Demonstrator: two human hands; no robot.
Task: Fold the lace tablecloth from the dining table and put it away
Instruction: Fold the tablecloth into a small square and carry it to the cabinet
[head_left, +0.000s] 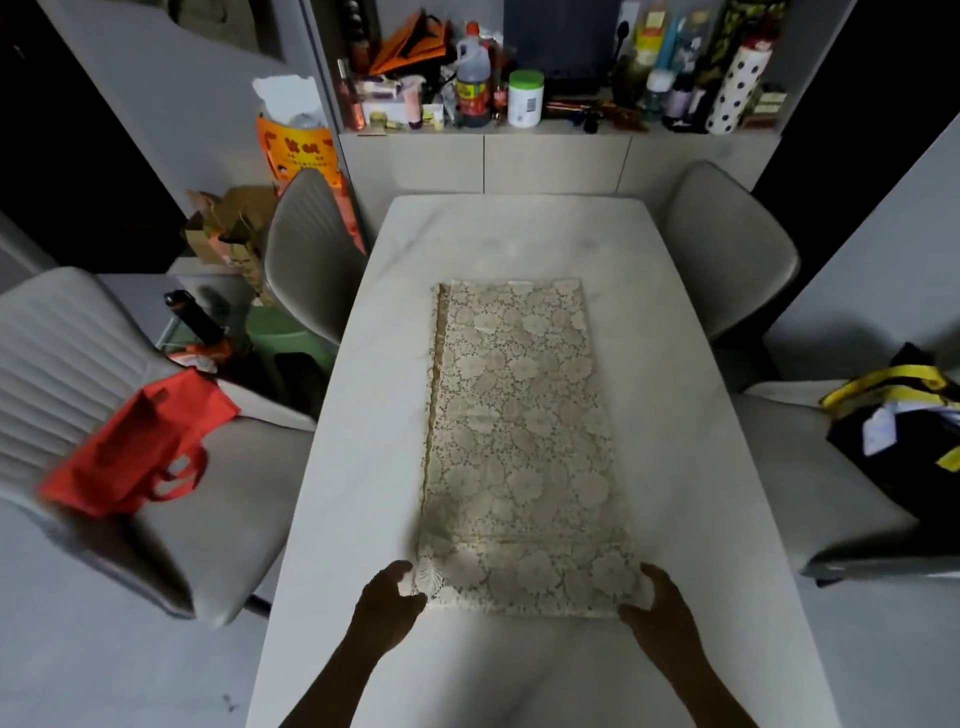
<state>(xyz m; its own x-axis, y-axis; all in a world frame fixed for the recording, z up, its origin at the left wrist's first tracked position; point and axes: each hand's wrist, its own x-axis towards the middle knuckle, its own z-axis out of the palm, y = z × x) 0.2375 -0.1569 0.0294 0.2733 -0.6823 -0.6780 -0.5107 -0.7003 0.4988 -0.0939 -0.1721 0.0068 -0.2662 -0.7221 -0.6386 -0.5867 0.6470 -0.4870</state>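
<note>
Both hands (387, 597) (662, 605) at tablecloth's (519, 441) near corners

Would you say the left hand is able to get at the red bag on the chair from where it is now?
Probably yes. The left hand pinches the near left corner of the lace tablecloth, and the red bag lies on the chair just off that side; nothing stands between them, but it must let go first.
</note>
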